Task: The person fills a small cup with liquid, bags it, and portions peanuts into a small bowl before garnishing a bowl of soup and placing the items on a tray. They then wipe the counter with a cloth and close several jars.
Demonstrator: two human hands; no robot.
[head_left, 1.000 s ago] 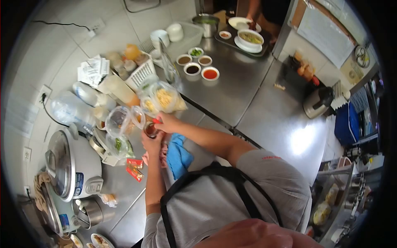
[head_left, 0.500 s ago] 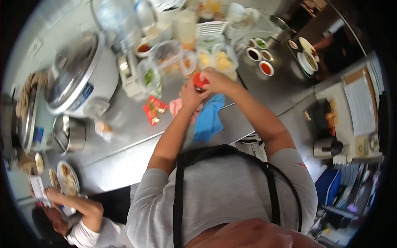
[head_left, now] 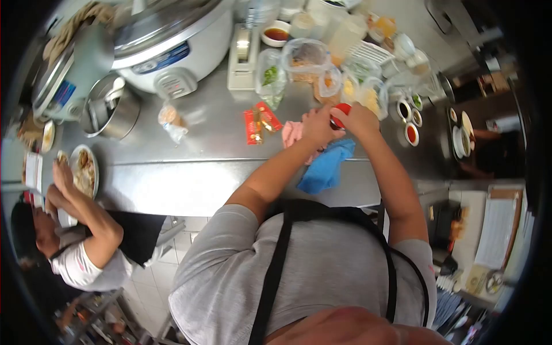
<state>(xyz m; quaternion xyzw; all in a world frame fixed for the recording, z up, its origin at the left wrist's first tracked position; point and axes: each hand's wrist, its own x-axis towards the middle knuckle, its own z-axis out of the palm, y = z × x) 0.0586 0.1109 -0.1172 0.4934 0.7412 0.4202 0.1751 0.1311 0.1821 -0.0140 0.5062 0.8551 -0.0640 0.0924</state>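
Observation:
A small container with a round red lid (head_left: 343, 108) is held between my two hands over the steel counter. My left hand (head_left: 319, 125) wraps its left side with the fingers closed. On the right, my right hand (head_left: 361, 119) grips the lid from above. The container's body is mostly hidden by the fingers. Just below my hands lie a blue cloth (head_left: 326, 168) and a pink cloth (head_left: 292, 134). Red-and-gold packets (head_left: 253, 127) rest left of the pink cloth. Beyond my hands are open plastic bags, one with chopped greens (head_left: 270, 75).
A large rice cooker (head_left: 172, 57) and a metal pot (head_left: 123, 123) stand at the left. A tape dispenser (head_left: 242, 75) sits near a bowl of brown sauce (head_left: 276, 35). Small sauce bowls (head_left: 411, 134) are at the right. A co-worker (head_left: 95, 247) handles food over a plate (head_left: 87, 178).
The camera view has swung, so the counter and my hands appear farther right. Both hands stay on the red-lidded container. The co-worker's hands have come up over the plate.

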